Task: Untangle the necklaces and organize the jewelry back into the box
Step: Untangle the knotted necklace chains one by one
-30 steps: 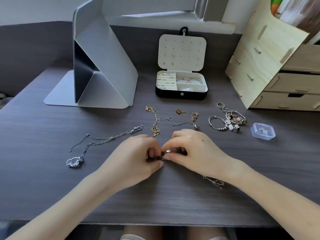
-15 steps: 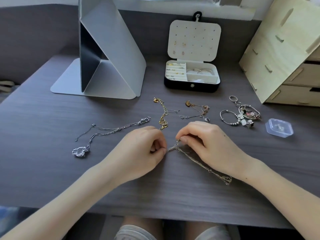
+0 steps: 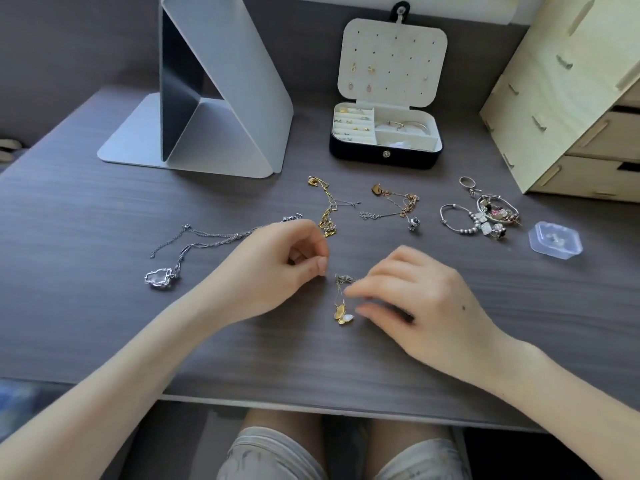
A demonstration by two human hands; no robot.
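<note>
A fine necklace (image 3: pixel 344 279) with a gold and white butterfly pendant (image 3: pixel 343 315) lies on the dark desk (image 3: pixel 104 323) between my hands. My left hand (image 3: pixel 273 265) is curled, thumb pressed to forefinger just left of the chain; whether it pinches a strand is unclear. My right hand (image 3: pixel 415 299) reaches in from the right, its blurred, outstretched fingertips at the chain above the pendant. The open jewelry box (image 3: pixel 386 155) stands at the back. A silver necklace (image 3: pixel 194 242), a gold chain (image 3: pixel 327 213) and a rose-gold tangle (image 3: pixel 398 206) lie apart on the desk.
Rings and bracelets (image 3: pixel 485 216) are heaped at the right beside a small clear plastic case (image 3: pixel 556 241). A wooden drawer unit (image 3: pixel 571 98) stands at the back right and a grey folded stand (image 3: pixel 221 98) at the back left. The desk's front edge is near my lap.
My hands have parted. The right hand has swept down and to the right, and the butterfly pendant, hidden before, now lies in view. The camera has tilted down and closer.
</note>
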